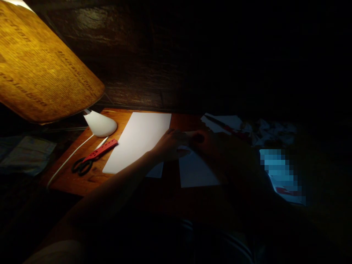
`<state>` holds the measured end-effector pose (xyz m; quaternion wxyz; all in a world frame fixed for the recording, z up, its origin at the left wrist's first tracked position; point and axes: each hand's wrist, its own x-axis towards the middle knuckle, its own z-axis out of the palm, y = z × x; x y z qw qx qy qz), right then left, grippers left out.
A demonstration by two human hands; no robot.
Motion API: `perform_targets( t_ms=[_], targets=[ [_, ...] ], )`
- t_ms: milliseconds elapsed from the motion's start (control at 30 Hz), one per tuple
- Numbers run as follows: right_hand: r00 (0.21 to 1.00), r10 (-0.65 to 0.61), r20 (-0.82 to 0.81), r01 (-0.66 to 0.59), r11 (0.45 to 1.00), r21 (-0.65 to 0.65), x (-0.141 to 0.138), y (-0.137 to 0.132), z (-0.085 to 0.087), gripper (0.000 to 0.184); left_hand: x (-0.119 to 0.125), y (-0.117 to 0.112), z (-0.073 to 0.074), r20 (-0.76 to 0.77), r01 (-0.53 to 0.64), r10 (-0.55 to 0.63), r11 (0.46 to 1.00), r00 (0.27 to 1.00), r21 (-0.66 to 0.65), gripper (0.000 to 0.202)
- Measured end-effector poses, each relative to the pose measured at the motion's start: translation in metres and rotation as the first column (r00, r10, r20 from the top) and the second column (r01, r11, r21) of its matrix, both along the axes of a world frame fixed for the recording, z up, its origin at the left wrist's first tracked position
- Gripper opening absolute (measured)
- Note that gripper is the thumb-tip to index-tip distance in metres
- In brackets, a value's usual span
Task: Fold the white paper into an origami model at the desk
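In the dim middle of the head view, my left hand [172, 143] and my right hand [205, 142] are close together above the table. Both have their fingers closed at the upper end of a white sheet of paper [196, 170]; shadow hides the exact grip. Left of them, a larger white stack or sheet of paper [143, 135] lies flat, my left forearm crossing over its lower part. Further left are black-handled scissors [84, 167] and a red strip with holes [101, 149], which lies across them.
A lamp with a printed yellow shade [46, 69] and white base [100, 124] lights the wooden table [79, 183] from the left. Paper [225, 123] with a dark, slim object on it and crumpled scraps [272, 132] lie at the back right. A glowing screen [280, 170] is at right.
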<state>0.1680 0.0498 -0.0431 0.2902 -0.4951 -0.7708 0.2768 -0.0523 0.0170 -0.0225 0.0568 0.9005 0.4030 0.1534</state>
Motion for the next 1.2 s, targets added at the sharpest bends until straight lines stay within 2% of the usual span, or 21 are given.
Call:
perform_targets(
  t_ms=[267, 467, 800, 1200],
  targets=[
    [0.999, -0.003, -0.049, 0.002, 1.0, -0.013, -0.001, 0.001, -0.005, 0.014, 0.0, 0.001, -0.001, -0.006, 0.002, -0.002, 1.0, 1.0, 0.003, 0.019],
    [0.999, 0.0, -0.041, 0.001, 1.0, 0.023, 0.0, 0.001, -0.006, 0.014, 0.001, 0.0, 0.0, -0.008, 0.008, -0.009, 1.0, 1.0, -0.01, 0.018],
    [1.0, 0.01, -0.007, -0.009, 0.999, 0.045, 0.001, 0.002, -0.008, 0.02, 0.001, 0.006, -0.015, 0.04, -0.034, 0.034, 0.999, 0.999, -0.007, 0.027],
    [1.0, 0.012, -0.004, -0.012, 0.998, 0.055, 0.001, -0.002, -0.002, 0.02, 0.001, 0.001, 0.0, 0.003, -0.019, 0.019, 0.999, 1.0, -0.035, 0.021]
  ],
)
